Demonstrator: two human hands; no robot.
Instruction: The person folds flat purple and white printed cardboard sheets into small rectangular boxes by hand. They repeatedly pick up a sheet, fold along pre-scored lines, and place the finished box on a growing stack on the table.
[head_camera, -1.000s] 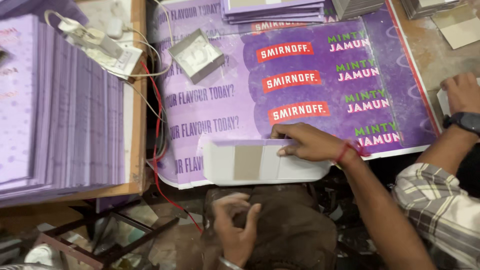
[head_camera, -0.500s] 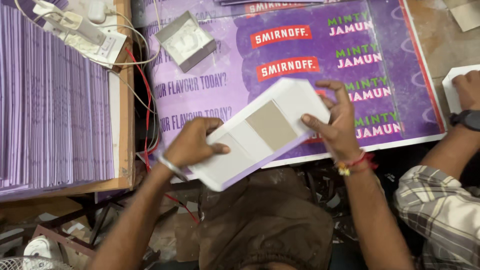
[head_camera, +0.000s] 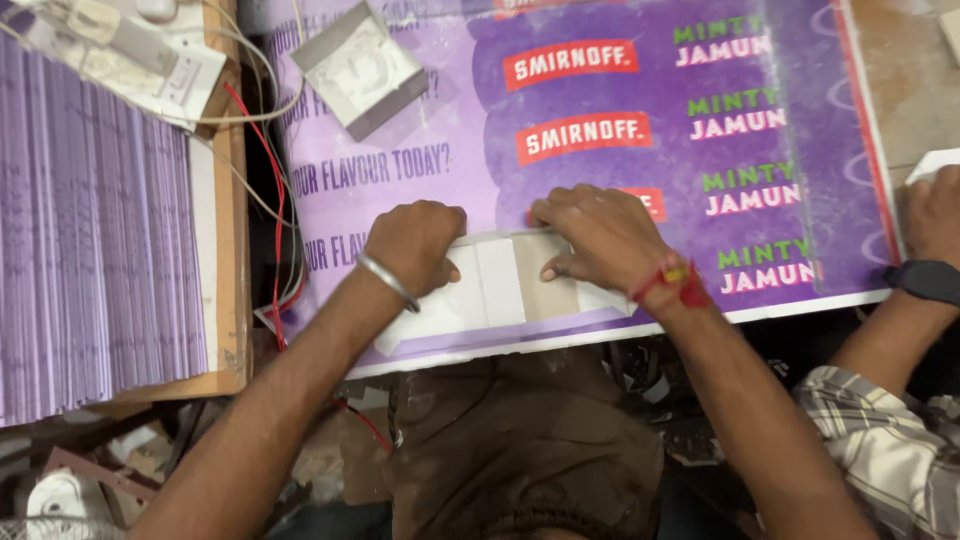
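Note:
A flat white card piece with a tan panel (head_camera: 505, 288) lies on the purple printed board (head_camera: 620, 160) near its front edge. My left hand (head_camera: 412, 243) presses down on the card's left part, fingers curled over it, a metal bangle on the wrist. On the right part rests my right hand (head_camera: 600, 235), fingers spread flat, a red thread at the wrist. Both hands cover most of the card's upper edge.
A small grey open box (head_camera: 358, 68) sits on the board at the back left. Stacked purple sheets (head_camera: 95, 260) fill a wooden tray on the left, with a white power strip (head_camera: 150, 55) and red wires. Another person's hand with a black watch (head_camera: 930, 250) is at the right.
The card was held tilted in the air between both hands; now it lies flat on the purple board with both hands pressing on it.

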